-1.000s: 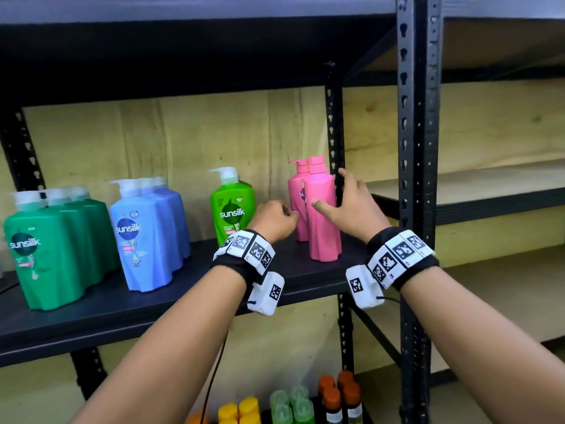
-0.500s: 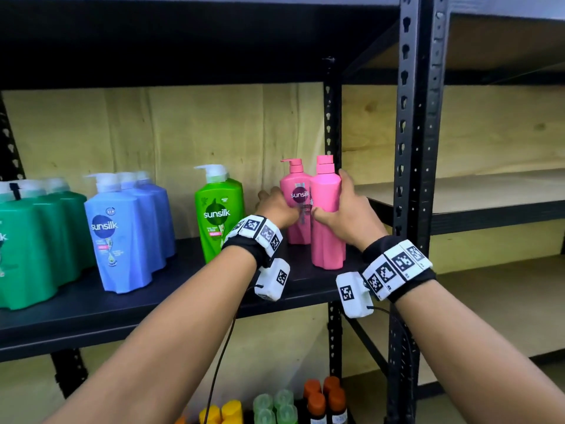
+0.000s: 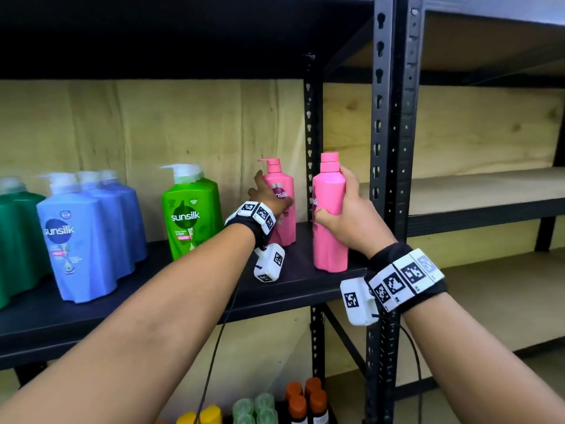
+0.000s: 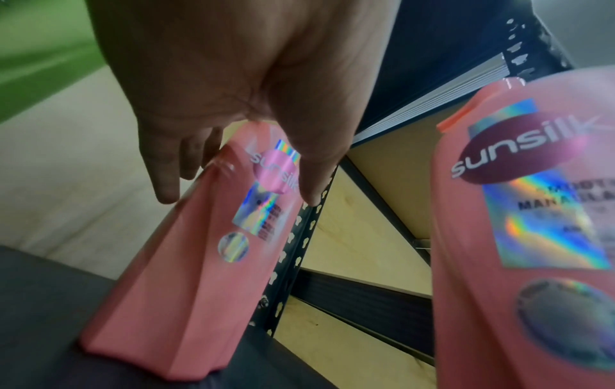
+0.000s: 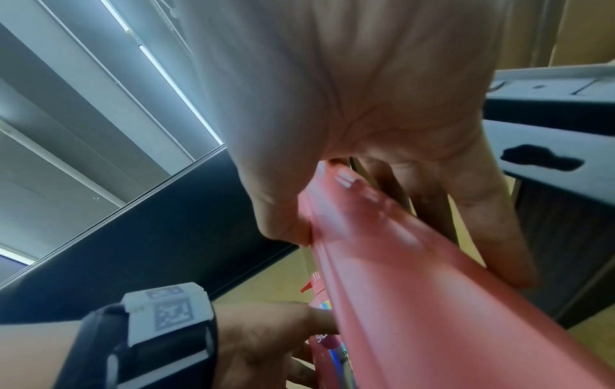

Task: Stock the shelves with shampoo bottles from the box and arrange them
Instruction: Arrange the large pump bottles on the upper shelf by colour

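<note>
Two pink Sunsilk bottles stand at the right end of the black shelf [image 3: 153,304]. My left hand [image 3: 270,194] holds the rear pink bottle [image 3: 282,228] with the thumb across its label and the fingers on its left side; the left wrist view shows the same hold [image 4: 233,189] on this bottle [image 4: 186,276]. My right hand [image 3: 334,197] grips the front pink bottle [image 3: 330,240] around its upper body, label turned left. In the right wrist view that hand [image 5: 382,244] wraps the bottle [image 5: 432,302]. A gap separates the two bottles.
A light green bottle [image 3: 189,215], blue bottles [image 3: 79,240] and dark green bottles [image 3: 18,234] stand to the left. A black upright post [image 3: 394,148] rises just right of my right hand. Wooden shelves [image 3: 489,191] lie beyond it. Small capped bottles [image 3: 275,405] sit below.
The two pink bottles stood pressed together; my right hand has drawn the front one rightward, apart from the other. My left hand has moved onto the rear bottle.
</note>
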